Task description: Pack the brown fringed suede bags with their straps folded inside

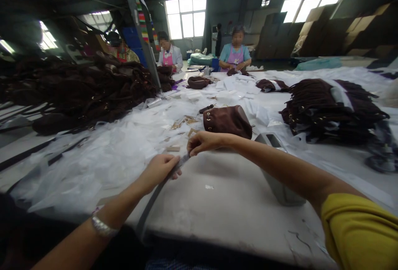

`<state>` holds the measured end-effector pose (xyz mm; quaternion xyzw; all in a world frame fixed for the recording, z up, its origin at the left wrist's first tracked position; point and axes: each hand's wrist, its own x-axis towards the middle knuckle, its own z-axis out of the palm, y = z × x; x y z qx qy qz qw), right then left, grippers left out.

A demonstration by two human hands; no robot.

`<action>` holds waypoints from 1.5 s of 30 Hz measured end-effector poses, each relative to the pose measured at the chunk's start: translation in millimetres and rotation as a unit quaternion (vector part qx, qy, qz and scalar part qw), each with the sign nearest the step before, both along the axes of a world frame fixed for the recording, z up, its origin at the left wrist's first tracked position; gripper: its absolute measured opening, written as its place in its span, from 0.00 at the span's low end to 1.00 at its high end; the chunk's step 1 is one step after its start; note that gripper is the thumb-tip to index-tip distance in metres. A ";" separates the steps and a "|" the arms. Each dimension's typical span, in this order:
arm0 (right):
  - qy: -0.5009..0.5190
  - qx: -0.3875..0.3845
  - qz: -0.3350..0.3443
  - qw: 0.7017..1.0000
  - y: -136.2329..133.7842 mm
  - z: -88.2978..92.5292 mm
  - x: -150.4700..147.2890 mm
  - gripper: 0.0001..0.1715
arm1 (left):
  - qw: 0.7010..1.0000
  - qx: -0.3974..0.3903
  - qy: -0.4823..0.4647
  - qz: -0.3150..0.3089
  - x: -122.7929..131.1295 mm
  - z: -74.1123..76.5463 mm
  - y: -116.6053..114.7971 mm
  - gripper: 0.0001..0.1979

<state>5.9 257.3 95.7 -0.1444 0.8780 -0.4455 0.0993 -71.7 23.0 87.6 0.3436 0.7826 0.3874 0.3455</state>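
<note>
A long dark strap hangs over the table's front edge, its upper part gripped in my left hand. Clear wrapping seems to cover the strap near its top end, though blur hides the detail. My right hand is closed in a pinch on that upper end, a little beyond the left hand. Just behind the right hand lies a brown drawstring bag with metal eyelets, on its side and touched by neither hand. A small tan tag lies by my fingers.
Clear plastic bags cover the table's left side. A brown bag pile stands far left, stacked brown straps at right. A grey box-like holder sits beneath my right forearm. Several people work across the table.
</note>
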 end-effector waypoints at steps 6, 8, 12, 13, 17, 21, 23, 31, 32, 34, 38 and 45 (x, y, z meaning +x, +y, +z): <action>-0.029 0.177 -0.005 0.984 11.5 18.7 12.5 0.20 | 0.992 0.007 0.118 -0.051 0.7 -5.3 32.6 0.25; -0.040 0.242 0.003 0.970 15.7 20.3 17.8 0.19 | 0.984 -0.009 0.164 -0.064 -3.1 -8.7 29.8 0.26; 0.025 0.465 0.003 0.885 9.6 13.7 21.1 0.19 | 0.976 -0.009 0.204 -0.074 -8.0 -14.5 24.3 0.25; 0.043 0.509 -0.010 0.859 6.5 10.9 20.7 0.16 | 0.977 -0.007 0.203 -0.071 -8.0 -15.6 24.3 0.25; 0.088 0.557 -0.050 0.824 -0.3 1.0 21.7 0.07 | 0.995 0.004 0.096 -0.037 -4.9 -19.0 31.1 0.25; 0.178 0.555 -0.092 0.807 3.3 -5.7 28.7 0.12 | 0.993 0.049 -0.104 0.020 1.6 -20.8 52.2 0.21; 0.236 0.530 -0.108 0.807 6.0 -9.3 31.8 0.12 | 0.986 0.065 -0.148 0.034 6.4 -19.7 67.3 0.20; 0.299 0.426 -0.122 0.845 21.9 -14.4 41.1 0.28 | 0.970 0.127 -0.200 0.053 16.8 -14.9 100.0 0.18; 0.309 0.422 -0.113 0.845 23.7 -13.8 42.7 0.34 | 0.970 0.128 -0.201 0.055 16.6 -15.4 99.8 0.18; 0.323 0.424 -0.111 0.839 25.5 -13.8 45.1 0.39 | 0.968 0.126 -0.207 0.059 16.5 -16.3 99.7 0.16; 0.302 0.434 -0.159 0.834 22.0 -19.9 43.6 0.37 | 0.964 0.113 -0.232 0.066 17.9 -13.9 106.9 0.12; 0.273 0.420 -0.164 0.850 20.9 -18.0 41.6 0.22 | 0.953 0.110 -0.277 0.056 16.0 -5.7 118.8 0.12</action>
